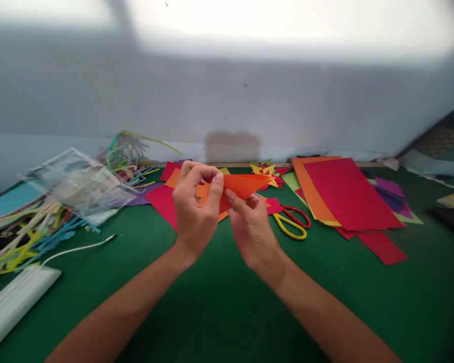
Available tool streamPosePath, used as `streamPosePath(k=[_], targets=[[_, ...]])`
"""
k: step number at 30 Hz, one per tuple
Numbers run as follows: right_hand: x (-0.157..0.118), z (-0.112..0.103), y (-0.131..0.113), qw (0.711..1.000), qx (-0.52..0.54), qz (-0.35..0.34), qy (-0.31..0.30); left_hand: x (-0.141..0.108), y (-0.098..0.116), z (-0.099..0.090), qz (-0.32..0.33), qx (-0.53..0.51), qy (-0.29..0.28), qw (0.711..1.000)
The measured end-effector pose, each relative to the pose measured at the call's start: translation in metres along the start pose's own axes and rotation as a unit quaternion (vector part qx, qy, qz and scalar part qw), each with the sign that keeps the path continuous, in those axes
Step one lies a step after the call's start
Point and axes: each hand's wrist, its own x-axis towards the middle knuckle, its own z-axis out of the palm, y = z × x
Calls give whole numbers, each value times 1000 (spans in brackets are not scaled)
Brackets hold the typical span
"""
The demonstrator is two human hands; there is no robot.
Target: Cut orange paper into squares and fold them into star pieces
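Observation:
A folded piece of orange paper (245,184) is held up above the table, its pointed end to the right. My left hand (199,201) pinches its left end between thumb and fingers. Lower down, my right hand (251,222) grips the same paper, thumb in front and the other fingers behind. Beyond the paper lies a layered paper star (265,174) in yellow, red and green. Scissors with one red and one yellow handle (293,222) rest just right of my right hand; their blades are mostly hidden. Red paper (162,204) lies partly behind my left hand.
Red sheets (351,194) and orange sheets (314,189) are stacked at the right. Clear plastic packaging (85,184) and many-coloured paper strips (41,229) crowd the left. A white power strip (20,302) with a cable sits at the front left of the green table (212,312).

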Motion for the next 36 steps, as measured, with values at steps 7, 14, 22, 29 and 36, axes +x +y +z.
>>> streamPosePath(k=[7,14,22,29,36], targets=[[-1,2,0,1000,-27,-2,1,-3,0,3,-5,-1,-19,1000],[4,-6,2,1000,19,-1,17,2,-3,-1,-20,-13,-1,1000],[7,-12,6,997,77,3,25,5,-9,-1,-46,-37,28,998],[7,-10,8,995,89,17,28,7,-12,-3,-49,-31,37,998],[11,-18,8,1000,21,-5,22,16,-16,-12,-61,-34,59,996]])
